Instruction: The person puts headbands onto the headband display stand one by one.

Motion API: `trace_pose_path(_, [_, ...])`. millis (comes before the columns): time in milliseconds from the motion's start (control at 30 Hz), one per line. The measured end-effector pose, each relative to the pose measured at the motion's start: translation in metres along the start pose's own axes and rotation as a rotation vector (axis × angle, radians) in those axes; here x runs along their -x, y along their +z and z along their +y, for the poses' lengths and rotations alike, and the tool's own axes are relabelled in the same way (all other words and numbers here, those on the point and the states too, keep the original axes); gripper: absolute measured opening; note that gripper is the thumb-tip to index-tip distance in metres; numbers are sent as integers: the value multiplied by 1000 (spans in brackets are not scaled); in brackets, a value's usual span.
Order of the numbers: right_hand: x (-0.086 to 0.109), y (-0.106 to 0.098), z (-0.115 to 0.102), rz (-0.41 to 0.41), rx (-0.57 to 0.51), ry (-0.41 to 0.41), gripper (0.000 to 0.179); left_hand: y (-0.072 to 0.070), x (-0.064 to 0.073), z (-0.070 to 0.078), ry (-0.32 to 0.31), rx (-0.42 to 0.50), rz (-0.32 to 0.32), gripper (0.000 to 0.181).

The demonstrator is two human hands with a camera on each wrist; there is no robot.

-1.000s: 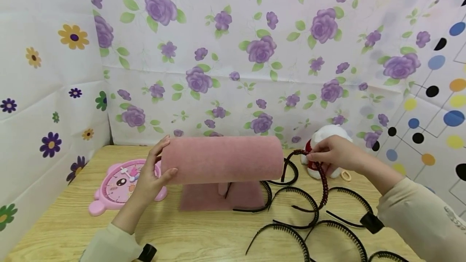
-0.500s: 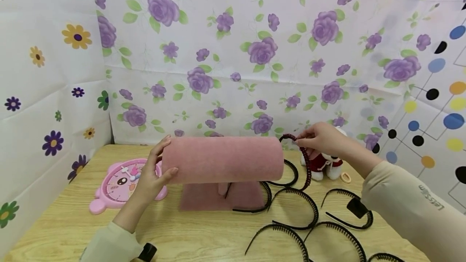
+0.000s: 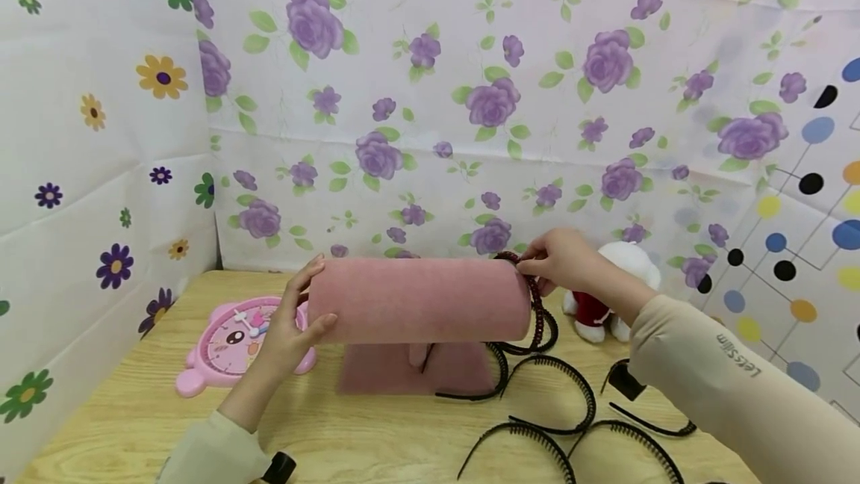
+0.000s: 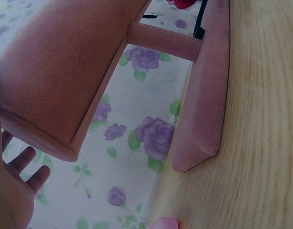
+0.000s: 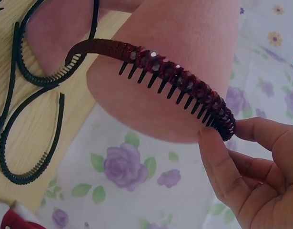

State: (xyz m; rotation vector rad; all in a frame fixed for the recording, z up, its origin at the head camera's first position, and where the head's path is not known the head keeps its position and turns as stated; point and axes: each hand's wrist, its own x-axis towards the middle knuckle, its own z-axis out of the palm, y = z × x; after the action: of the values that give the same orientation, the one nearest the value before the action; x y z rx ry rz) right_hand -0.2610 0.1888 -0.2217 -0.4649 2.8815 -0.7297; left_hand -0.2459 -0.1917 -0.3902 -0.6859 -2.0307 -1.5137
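A pink velvet headband display stand (image 3: 416, 301) has a padded horizontal roll on a post and a flat base. My left hand (image 3: 295, 320) grips the roll's left end, thumb in front and other fingers behind. In the right wrist view, my right hand (image 5: 256, 176) pinches a dark red beaded headband (image 5: 177, 78) with black comb teeth between thumb and fingers. That headband stands at the roll's right end, its teeth turned toward the pink end face. From the head view, part of it is hidden behind the roll and the hand.
Several black toothed headbands (image 3: 591, 402) lie on the wooden table (image 3: 376, 439) at front right. A pink cartoon clock (image 3: 231, 342) lies at left. Behind my right arm sits a white plush toy (image 3: 628, 264) in red clothing. Flowered cloth (image 3: 437, 95) hangs along the back.
My right hand has carried the red headband leftward, from beside the plush toy to the roll's right end. The left hand keeps its grip on the roll.
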Motion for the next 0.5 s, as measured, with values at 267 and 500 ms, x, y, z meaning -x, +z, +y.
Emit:
trace_pose_path(267, [-5, 5, -9, 2, 31, 15, 27, 0, 2, 0, -20, -2, -3, 71])
trace_pose_path(500, [-1, 2, -4, -62, -15, -14, 44, 0, 0, 0, 2, 10, -6, 71])
